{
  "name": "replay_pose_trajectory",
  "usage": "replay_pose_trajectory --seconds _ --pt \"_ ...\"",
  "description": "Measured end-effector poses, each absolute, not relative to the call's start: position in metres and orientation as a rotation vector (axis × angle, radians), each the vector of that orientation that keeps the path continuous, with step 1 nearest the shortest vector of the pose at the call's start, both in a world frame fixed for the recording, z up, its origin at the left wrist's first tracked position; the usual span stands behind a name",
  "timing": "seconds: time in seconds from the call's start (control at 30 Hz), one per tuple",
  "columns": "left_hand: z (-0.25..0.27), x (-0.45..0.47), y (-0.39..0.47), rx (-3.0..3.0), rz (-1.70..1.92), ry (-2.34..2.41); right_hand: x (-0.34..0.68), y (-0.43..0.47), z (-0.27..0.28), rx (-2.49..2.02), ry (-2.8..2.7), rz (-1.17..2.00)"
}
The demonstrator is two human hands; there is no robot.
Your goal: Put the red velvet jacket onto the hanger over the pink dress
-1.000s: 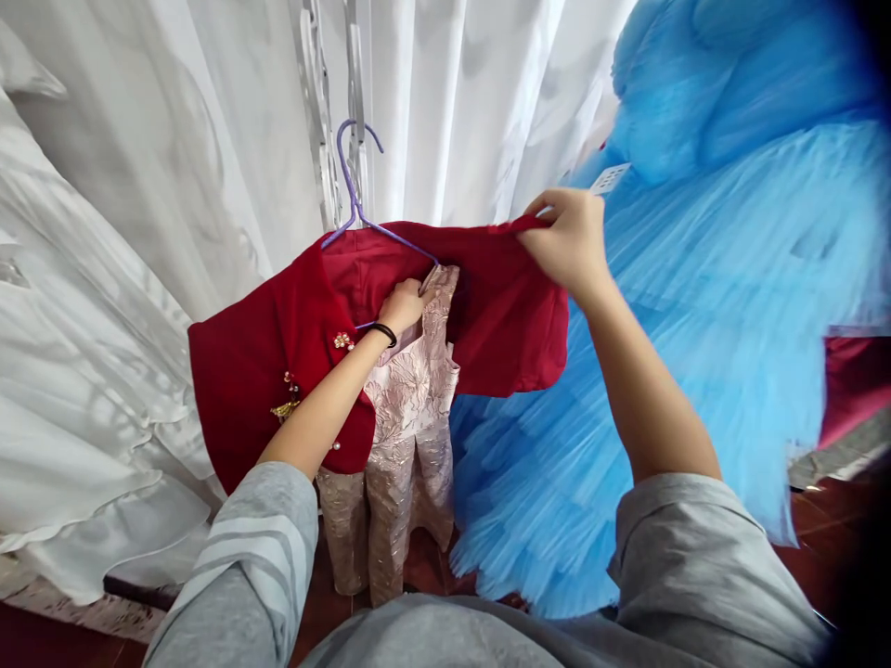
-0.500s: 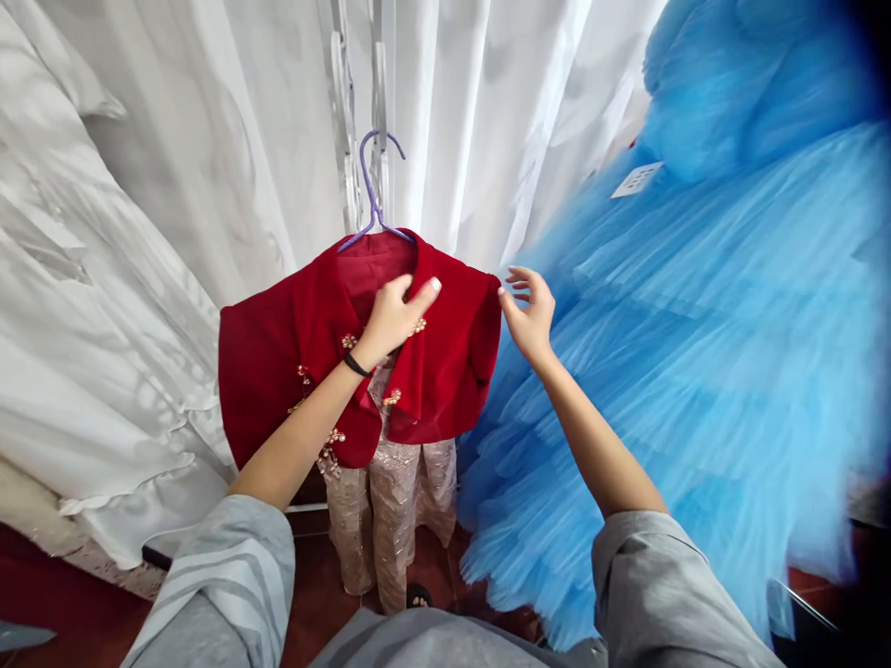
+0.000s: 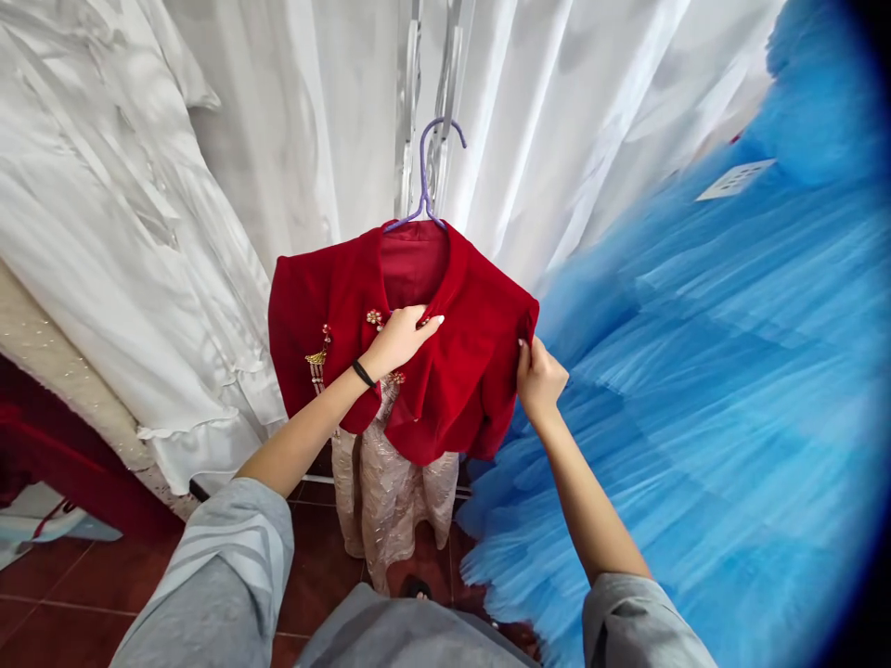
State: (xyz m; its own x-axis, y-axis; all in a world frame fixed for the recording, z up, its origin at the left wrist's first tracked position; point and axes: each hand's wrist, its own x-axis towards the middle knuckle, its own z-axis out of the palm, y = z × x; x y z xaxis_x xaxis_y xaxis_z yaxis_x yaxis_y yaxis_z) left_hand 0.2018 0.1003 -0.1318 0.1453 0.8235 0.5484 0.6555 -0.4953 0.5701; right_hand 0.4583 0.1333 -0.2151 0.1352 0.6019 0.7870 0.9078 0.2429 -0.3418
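A short red velvet jacket point(image 3: 480, 325) with beaded flower fastenings hangs on a purple hanger point(image 3: 424, 176) in front of me. Over a shiny beige patterned garment point(image 3: 386, 501) it falls open at the front. My left hand point(image 3: 404, 341), with a black band at the wrist, is closed on the jacket's front edge near the collar; the fingertips are tucked behind the cloth. At the shoulder on the right side, my right hand point(image 3: 541, 378) pinches the jacket's sleeve edge. A gold tasselled ornament point(image 3: 316, 360) dangles on the jacket's left part.
A big blue tulle dress point(image 3: 696, 390) with a white tag point(image 3: 736, 180) fills the right side. White satin garments point(image 3: 125, 232) hang at the left. Behind the jacket are a metal rack post point(image 3: 410, 111) and white curtain point(image 3: 557, 121). The floor has red tiles point(image 3: 320, 538).
My right hand, open beside the shoulder before, has closed on the sleeve edge. My left hand has taken hold of the front edge. The view has shifted, so the jacket appears farther right.
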Motion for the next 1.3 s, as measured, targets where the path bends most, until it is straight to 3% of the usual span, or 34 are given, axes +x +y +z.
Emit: replay_pose_trajectory --seconds 0.2,0.5,0.7,0.8,1.07,1.2,1.3 --pt "-0.101 0.150 0.063 2.628 1.472 1.907 0.435 0.103 -0.172 -1.212 -1.420 -0.495" --pt "-0.067 0.132 0.086 3.078 1.077 1.881 0.331 0.120 -0.140 -1.223 -1.858 -0.025" --pt "-0.058 0.144 0.087 2.922 1.414 1.972 0.317 0.100 -0.122 -1.021 -1.714 0.067" --pt "-0.072 0.146 0.088 3.066 1.204 1.933 0.316 0.100 -0.144 -0.974 -1.823 0.110" --pt "-0.099 0.145 0.087 3.591 0.353 1.465 0.308 0.085 -0.263 -1.133 -1.746 0.118" --pt "-0.088 0.155 0.087 3.598 0.286 1.587 0.329 0.082 -0.268 -1.119 -1.630 0.263" --pt "-0.080 0.168 0.086 3.627 0.472 1.549 0.339 0.065 -0.252 -1.035 -1.409 0.296"
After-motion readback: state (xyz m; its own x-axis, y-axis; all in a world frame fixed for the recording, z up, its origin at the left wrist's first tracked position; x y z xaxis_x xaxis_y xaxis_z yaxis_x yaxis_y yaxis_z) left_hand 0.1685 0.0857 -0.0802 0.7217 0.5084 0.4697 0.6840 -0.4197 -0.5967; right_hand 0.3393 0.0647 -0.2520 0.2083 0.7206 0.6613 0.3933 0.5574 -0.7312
